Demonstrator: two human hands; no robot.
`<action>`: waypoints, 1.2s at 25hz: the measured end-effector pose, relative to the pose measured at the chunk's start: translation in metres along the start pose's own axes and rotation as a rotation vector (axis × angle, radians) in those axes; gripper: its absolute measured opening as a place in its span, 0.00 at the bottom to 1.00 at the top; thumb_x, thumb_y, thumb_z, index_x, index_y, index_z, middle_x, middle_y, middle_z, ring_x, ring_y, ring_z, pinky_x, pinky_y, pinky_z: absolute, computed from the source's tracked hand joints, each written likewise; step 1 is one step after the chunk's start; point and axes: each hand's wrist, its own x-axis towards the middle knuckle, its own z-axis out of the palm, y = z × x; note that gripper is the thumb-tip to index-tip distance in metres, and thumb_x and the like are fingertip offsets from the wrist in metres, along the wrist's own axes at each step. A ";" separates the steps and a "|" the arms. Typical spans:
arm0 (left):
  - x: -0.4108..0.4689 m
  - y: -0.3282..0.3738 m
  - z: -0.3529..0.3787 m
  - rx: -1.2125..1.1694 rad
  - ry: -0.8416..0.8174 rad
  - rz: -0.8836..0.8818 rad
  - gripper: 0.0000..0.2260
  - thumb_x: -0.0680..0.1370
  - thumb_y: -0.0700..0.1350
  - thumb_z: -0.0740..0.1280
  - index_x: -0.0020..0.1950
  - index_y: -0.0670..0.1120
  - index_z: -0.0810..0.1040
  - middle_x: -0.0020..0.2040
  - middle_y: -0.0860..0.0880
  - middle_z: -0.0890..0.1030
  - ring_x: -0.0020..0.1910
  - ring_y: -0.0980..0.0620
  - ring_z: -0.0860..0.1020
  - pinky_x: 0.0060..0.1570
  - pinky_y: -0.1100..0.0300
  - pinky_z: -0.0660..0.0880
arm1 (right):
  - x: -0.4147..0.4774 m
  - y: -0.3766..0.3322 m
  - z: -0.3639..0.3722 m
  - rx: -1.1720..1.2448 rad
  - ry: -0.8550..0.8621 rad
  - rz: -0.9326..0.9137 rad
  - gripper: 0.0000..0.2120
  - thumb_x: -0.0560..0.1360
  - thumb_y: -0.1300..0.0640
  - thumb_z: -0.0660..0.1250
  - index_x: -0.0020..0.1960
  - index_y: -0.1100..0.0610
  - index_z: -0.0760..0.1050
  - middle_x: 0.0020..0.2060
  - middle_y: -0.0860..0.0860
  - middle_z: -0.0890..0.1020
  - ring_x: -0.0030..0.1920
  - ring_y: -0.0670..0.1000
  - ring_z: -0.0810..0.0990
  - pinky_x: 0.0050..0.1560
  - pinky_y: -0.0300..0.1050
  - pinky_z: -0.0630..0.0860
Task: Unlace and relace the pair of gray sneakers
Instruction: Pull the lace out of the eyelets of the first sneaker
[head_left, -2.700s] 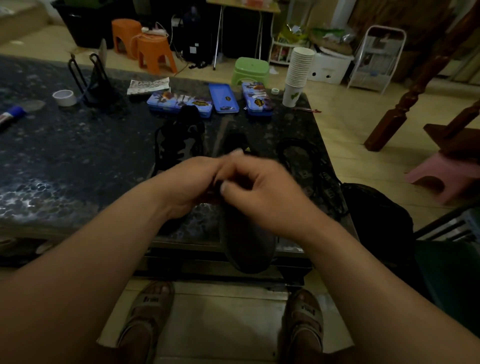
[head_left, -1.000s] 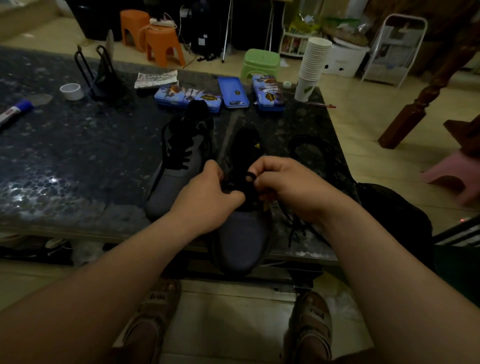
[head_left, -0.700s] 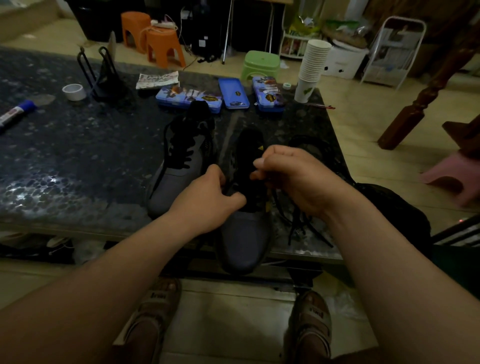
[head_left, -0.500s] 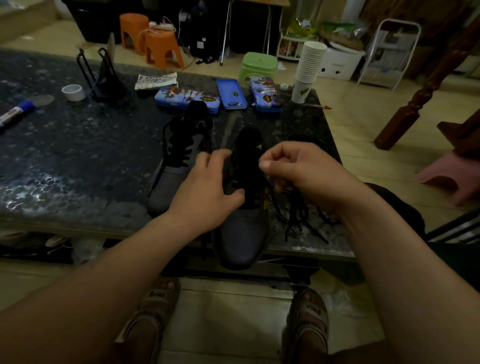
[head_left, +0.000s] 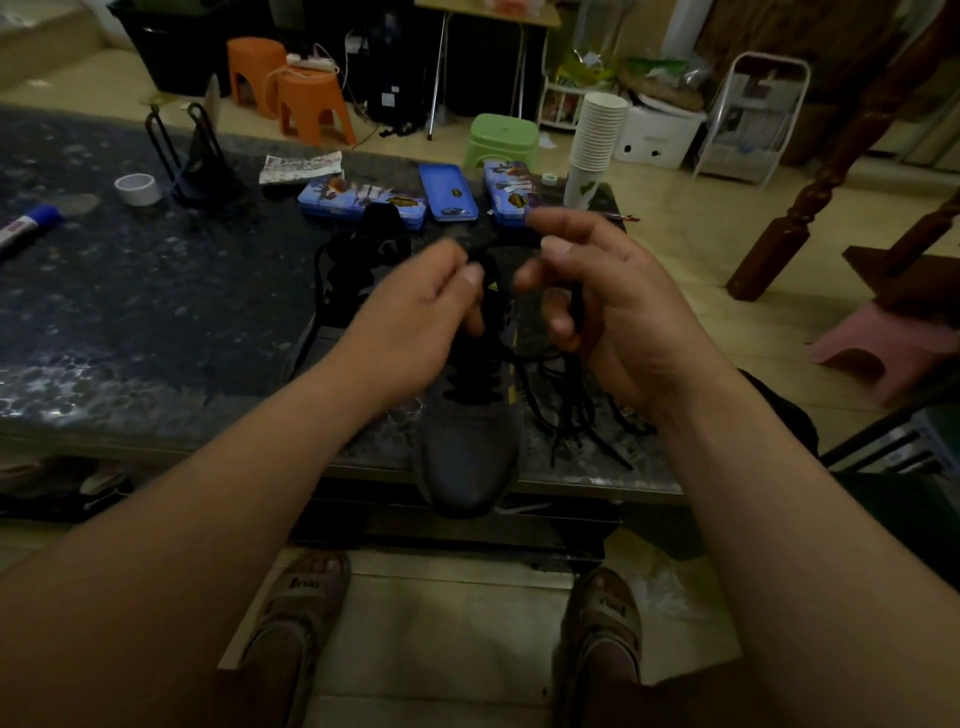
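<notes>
Now both our hands have risen off the near sneaker (head_left: 467, 457), left hand (head_left: 415, 317) pinching the lace (head_left: 575, 305), right hand (head_left: 618, 312) curled round it: likely pulling slack through.

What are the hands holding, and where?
The thin black shoelace of the near gray sneaker: left hand pinches it at its fingertips, right hand grips a stretch further along.
</notes>
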 end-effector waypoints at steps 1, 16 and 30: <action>-0.001 0.012 -0.005 -0.197 0.007 -0.021 0.11 0.86 0.44 0.60 0.44 0.46 0.71 0.33 0.49 0.75 0.31 0.51 0.72 0.34 0.54 0.71 | 0.002 0.002 -0.002 -0.042 0.080 0.044 0.08 0.84 0.56 0.63 0.60 0.55 0.78 0.37 0.52 0.82 0.27 0.48 0.71 0.27 0.39 0.65; -0.004 -0.030 0.005 0.521 -0.119 0.117 0.07 0.83 0.46 0.66 0.59 0.52 0.80 0.50 0.56 0.73 0.47 0.57 0.74 0.46 0.62 0.70 | 0.012 0.069 -0.006 -0.738 0.256 0.258 0.16 0.79 0.41 0.69 0.48 0.54 0.78 0.40 0.51 0.83 0.40 0.50 0.81 0.41 0.51 0.77; 0.026 -0.030 0.020 0.622 -0.394 -0.092 0.13 0.81 0.52 0.65 0.64 0.64 0.78 0.45 0.61 0.71 0.51 0.54 0.73 0.62 0.43 0.72 | 0.043 0.070 -0.024 -0.524 0.079 0.311 0.14 0.79 0.52 0.69 0.36 0.51 0.75 0.31 0.52 0.73 0.33 0.52 0.70 0.38 0.51 0.65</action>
